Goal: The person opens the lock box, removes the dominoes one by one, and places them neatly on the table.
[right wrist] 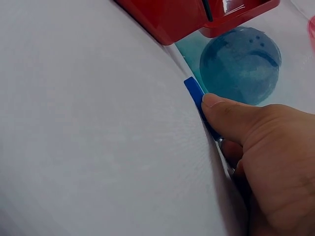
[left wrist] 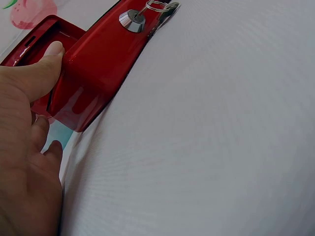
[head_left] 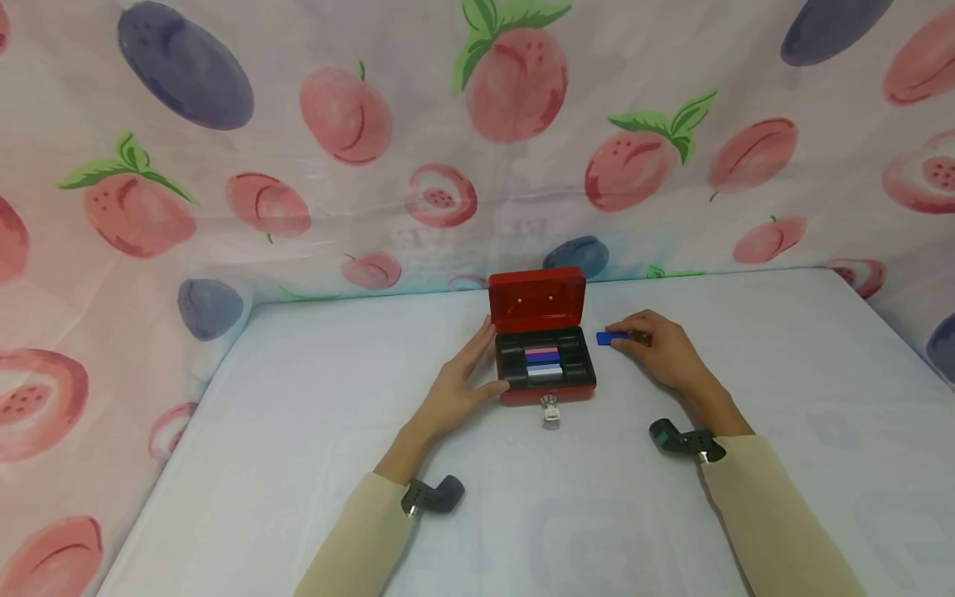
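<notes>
A red metal cash box (head_left: 522, 397) stands on the table with its lid (head_left: 537, 303) raised. Its black inner tray (head_left: 511, 350) holds a stack of small bars (head_left: 543, 360) in pink, dark blue, light blue and white. My left hand (head_left: 457, 388) rests against the box's left side, fingers extended toward the lid, thumb on the front left corner. Right of the box, my right hand (head_left: 664, 350) pinches a small flat blue bar (right wrist: 193, 88) between thumb and fingers, low over the white cloth. Its far end is hidden by the hand.
A key on a ring (head_left: 550, 412) hangs from the lock (left wrist: 132, 21) at the box's front. White cloth (head_left: 597, 514) covers the table. Behind it and at the sides hangs a fruit-patterned curtain (head_left: 418, 99). Each wrist wears a dark camera mount (head_left: 433, 495).
</notes>
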`<state>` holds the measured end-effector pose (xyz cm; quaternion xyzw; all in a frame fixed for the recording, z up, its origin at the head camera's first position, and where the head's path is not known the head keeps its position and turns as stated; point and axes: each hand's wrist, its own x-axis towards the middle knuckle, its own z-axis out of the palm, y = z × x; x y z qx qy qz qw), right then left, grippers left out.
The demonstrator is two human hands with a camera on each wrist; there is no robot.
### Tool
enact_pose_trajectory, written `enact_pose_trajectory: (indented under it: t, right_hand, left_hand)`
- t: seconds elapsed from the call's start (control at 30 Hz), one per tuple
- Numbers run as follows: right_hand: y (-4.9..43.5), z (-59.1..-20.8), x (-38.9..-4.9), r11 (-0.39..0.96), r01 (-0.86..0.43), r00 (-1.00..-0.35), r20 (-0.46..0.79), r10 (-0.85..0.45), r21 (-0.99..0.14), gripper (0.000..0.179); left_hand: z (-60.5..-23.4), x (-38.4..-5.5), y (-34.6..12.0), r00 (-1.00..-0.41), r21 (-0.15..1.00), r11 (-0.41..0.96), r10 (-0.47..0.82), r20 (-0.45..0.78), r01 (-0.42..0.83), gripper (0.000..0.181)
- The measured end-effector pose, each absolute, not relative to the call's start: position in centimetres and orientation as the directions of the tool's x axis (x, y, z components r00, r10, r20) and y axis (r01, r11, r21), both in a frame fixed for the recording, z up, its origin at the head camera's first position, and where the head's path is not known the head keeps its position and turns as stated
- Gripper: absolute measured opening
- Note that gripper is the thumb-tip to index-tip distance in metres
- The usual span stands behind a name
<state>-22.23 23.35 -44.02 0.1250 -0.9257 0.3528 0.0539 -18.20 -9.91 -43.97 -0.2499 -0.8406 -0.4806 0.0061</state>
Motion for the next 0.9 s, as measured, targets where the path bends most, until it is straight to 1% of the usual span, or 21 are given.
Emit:
enact_pose_trajectory:
  t: [0.3, 0.9]
  right_hand:
    - [23.19, -44.03, -22.16, 0.725, -0.261, -0.965, 0.197, -0.174, -0.637, 0.025]
    - [23.16, -43.95, -22.12, 0.725, -0.273, -0.962, 0.201, -0.186, -0.633, 0.025]
  left_hand:
    - [-43.91, -18.20, -9.91, -0.875, 0.803, 0.414, 0.413, 0.253, 0.429, 0.082]
    - [-43.96, -18.18, -9.87, -0.876, 0.800, 0.421, 0.411, 0.252, 0.428, 0.082]
